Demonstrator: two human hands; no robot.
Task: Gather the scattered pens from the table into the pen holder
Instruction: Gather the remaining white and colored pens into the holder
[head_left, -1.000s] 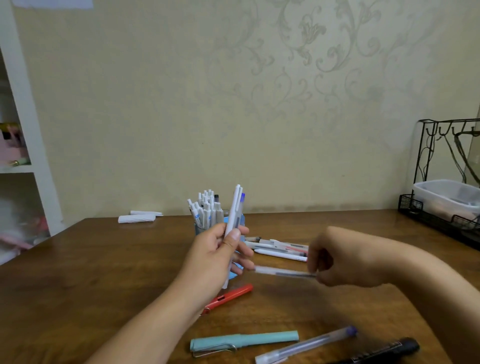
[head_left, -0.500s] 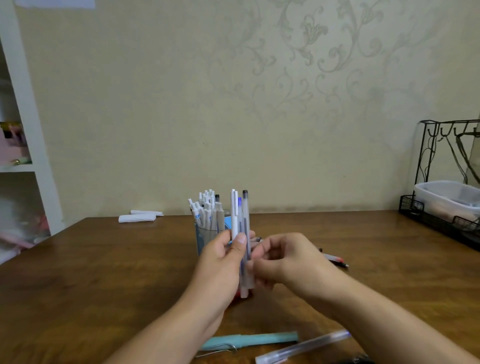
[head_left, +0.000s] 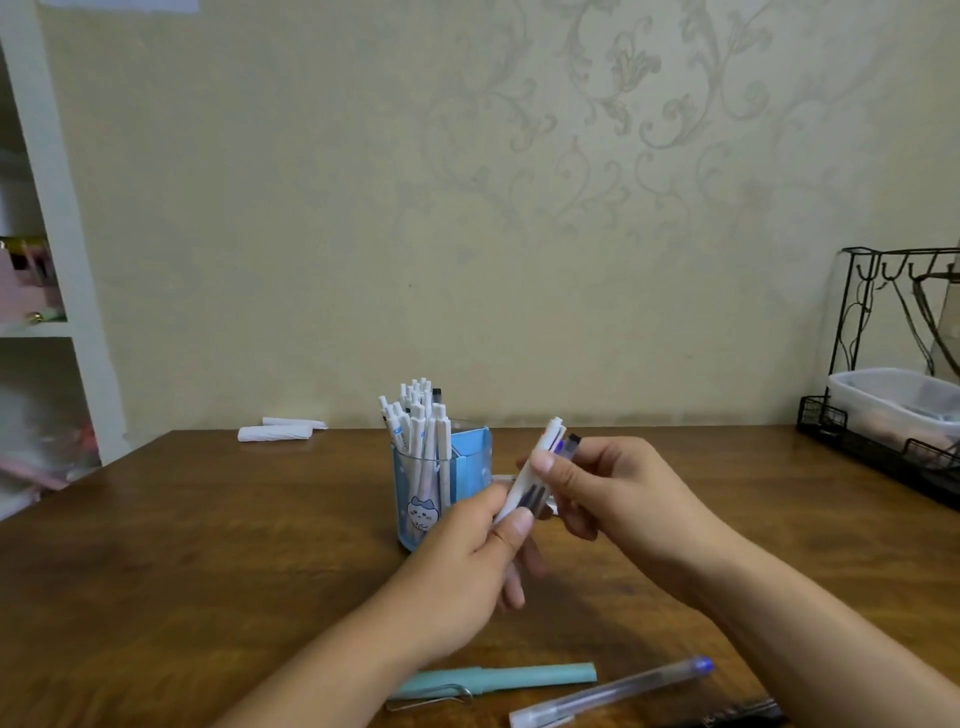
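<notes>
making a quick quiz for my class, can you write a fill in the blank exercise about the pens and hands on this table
1. Both hands, the left hand and the right hand, grip one bundle of pens, so the pens are held above the ____.
2. The blue pen holder carries a cartoon ____ on its front.
3. The mint-green pen lies ____ on the wooden table.
4. The clear pen has a ____ cap.

Missing words: table; cat; flat; blue
</notes>
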